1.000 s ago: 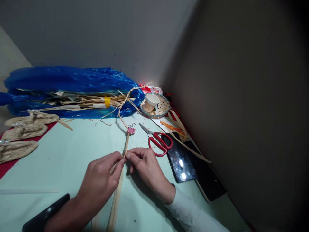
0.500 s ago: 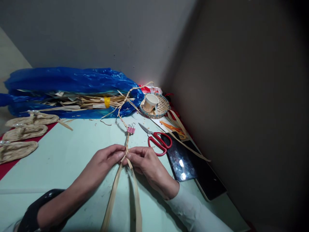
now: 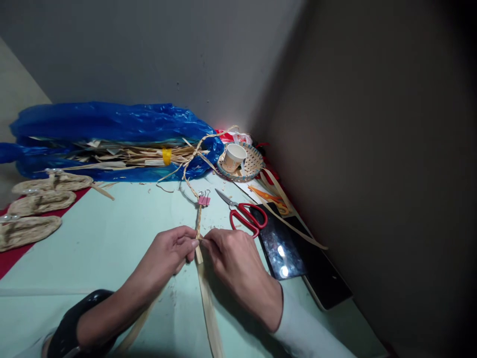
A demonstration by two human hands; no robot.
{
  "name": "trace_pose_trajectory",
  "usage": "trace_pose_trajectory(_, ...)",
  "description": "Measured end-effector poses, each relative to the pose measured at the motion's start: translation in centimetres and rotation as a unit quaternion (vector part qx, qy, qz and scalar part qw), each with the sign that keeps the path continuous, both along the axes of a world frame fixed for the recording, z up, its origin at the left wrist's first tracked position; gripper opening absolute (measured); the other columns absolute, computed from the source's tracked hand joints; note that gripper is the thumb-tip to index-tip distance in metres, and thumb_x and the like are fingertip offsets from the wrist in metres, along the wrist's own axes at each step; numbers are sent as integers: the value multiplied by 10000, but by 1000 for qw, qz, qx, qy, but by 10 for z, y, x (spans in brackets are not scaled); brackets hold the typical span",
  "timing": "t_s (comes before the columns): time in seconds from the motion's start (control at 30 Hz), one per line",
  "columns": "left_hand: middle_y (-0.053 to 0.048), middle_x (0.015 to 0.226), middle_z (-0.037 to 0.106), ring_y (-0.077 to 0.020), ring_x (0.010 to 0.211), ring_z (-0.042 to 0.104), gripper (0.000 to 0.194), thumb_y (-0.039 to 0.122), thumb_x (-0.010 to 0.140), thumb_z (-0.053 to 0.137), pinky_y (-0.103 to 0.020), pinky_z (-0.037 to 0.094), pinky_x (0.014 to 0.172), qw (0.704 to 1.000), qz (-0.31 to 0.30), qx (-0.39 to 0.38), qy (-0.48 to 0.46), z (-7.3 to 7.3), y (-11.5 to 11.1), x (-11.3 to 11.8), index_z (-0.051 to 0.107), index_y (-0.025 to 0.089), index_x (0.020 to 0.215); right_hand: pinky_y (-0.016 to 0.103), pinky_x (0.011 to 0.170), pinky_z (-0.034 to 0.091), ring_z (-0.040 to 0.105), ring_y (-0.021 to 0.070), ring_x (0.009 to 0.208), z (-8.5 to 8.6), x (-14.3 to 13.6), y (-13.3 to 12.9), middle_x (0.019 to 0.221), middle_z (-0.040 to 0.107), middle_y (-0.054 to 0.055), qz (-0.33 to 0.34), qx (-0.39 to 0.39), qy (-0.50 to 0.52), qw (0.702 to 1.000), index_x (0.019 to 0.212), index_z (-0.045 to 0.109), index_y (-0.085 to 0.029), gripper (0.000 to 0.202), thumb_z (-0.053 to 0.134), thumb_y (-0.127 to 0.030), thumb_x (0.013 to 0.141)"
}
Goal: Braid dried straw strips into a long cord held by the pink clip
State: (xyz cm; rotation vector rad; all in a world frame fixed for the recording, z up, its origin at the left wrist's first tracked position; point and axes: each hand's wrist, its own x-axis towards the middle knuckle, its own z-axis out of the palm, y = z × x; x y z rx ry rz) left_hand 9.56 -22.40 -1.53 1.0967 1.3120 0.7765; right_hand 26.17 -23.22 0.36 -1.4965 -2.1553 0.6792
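Close together at a pale green table [image 3: 108,238], a person's left hand [image 3: 171,249] and right hand [image 3: 240,268] pinch the near end of a straw braid [image 3: 198,222], held farther up by a pink clip [image 3: 204,201]. A loose strip [image 3: 210,311] trails between the forearms; red-handled scissors [image 3: 243,215] lie to the right, touching a phone [image 3: 281,253].

Scissors [image 3: 243,211] lie right of the braid [image 3: 198,217], sandals [image 3: 44,203] left.

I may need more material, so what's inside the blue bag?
Pale, dry strips, some bound with a yellow band, show in the blue bag; anything under its folds is hidden.
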Motion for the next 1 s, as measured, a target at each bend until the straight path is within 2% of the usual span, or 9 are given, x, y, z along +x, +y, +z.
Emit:
trace_pose_trajectory(0.13, 72, 517, 524, -44, 408, 294, 277, 416, 671, 701, -212, 161, 416, 999, 33, -7, 15, -1, -3, 3, 625, 159, 742, 306, 560, 228, 503, 130, 558, -1, -8, -12, 691, 672, 28, 0, 42, -17, 999, 756, 618, -179, 262, 491, -241, 977)
trace_pose_trajectory(0.3, 131, 440, 371, -41, 400, 229, 375, 500, 689, 696, -202, 128, 415, 999, 41, -31, -15, -1, -6, 0, 653, 148, 810, 338, 601, 265, 605, 197, 710, -10, -20, -23, 834, 693, 62, 77, 86, -81, 990, 952, 636, -153, 180, 463, -112, 926)
trace_pose_trajectory(0.4, 132, 414, 374, -44, 397, 232, 424, 528, 692, 732, -205, 117, 416, 998, 39, -32, -49, -2, -8, -5, 664, 145, 861, 344, 605, 272, 618, 226, 786, -11, -21, -25, 910, 702, 82, 108, 108, -103, 983, 1045, 647, -136, 225, 515, -82, 870)
trace_pose_trajectory(0.47, 117, 444, 421, -40, 398, 245, 423, 520, 692, 756, -206, 126, 420, 997, 38, -31, -63, -3, -8, -8, 668, 146, 870, 343, 616, 293, 612, 229, 799, -9, -18, -22, 913, 708, 81, 121, 107, -88, 983, 1032, 670, -150, 183, 532, -143, 912)
trace_pose_trajectory(0.57, 116, 458, 423, -38, 404, 234, 365, 481, 718, 768, -212, 125, 426, 996, 37, -27, -72, -3, -9, -10, 669, 154, 848, 342, 700, 366, 604, 224, 821, -2, -11, -13, 869, 709, 81, 76, 86, -4, 993, 932, 709, -168, 245, 512, -299, 994)
trace_pose_trajectory(0.67, 134, 423, 361, -55, 415, 207, 304, 447, 765, 750, -226, 126, 433, 996, 26, -22, -83, -1, -10, -9, 653, 168, 842, 331, 817, 402, 611, 222, 920, 2, -5, -4, 958, 713, 95, -17, 22, 103, 994, 1019, 706, -149, 236, 521, -295, 1000)
trace_pose_trajectory(0.8, 142, 439, 376, -59, 427, 208, 341, 449, 785, 738, -222, 147, 443, 995, 17, -23, -101, 3, -12, -7, 614, 172, 941, 279, 755, 406, 605, 175, 832, -3, -6, 4, 883, 703, 47, 26, -136, 204, 969, 1072, 692, -160, 231, 486, -250, 1015)
trace_pose_trajectory(0.9, 121, 525, 488, -49, 430, 241, 413, 456, 787, 731, -208, 154, 439, 995, 11, -19, -97, 3, -14, -8, 555, 184, 1044, 258, 699, 376, 560, 150, 758, -10, -9, 7, 788, 655, 13, 23, -163, 224, 961, 1026, 685, -161, 221, 479, -240, 1011)
trace_pose_trajectory(1.0, 110, 579, 531, -52, 430, 277, 433, 458, 790, 716, -196, 159, 428, 997, 1, -12, -72, 1, -13, -11, 513, 208, 1079, 249, 641, 332, 504, 126, 686, -15, -10, 9, 725, 606, -4, 26, -157, 205, 966, 797, 647, -160, 276, 487, -254, 1002)
